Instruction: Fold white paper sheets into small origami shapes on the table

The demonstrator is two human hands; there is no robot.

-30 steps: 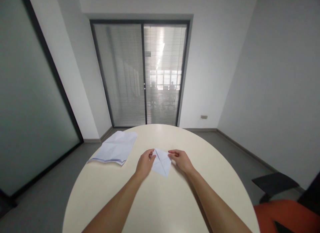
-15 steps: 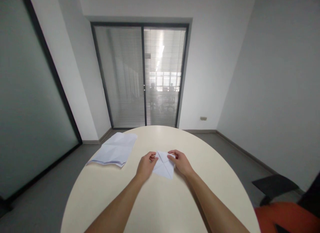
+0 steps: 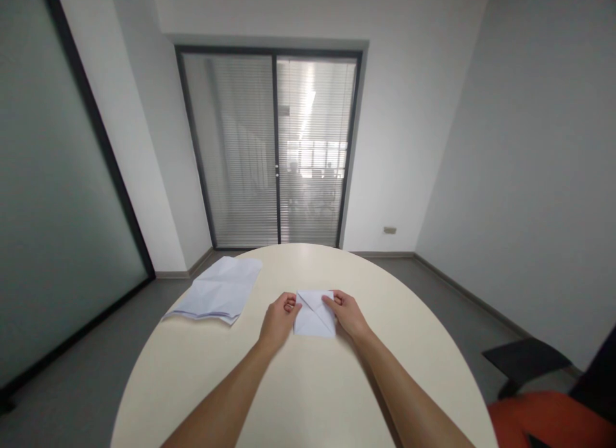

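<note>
Pinching a small folded square of white paper (image 3: 314, 319) between thumbs and fingers, the left hand (image 3: 278, 322) grips its left side and the right hand (image 3: 351, 316) its right side, near the middle of a round cream table (image 3: 303, 390). A diagonal fold line crosses the paper. Creased white sheets (image 3: 219, 289) lie to the left; an orange-seated chair (image 3: 543, 413) stands right.

From your head, your only camera looks forward and down, close over the round cream table (image 3: 298, 390) at bottom centre, facing the dark-framed rectangular glass door (image 3: 276, 146), farther off, upper centre.
</note>
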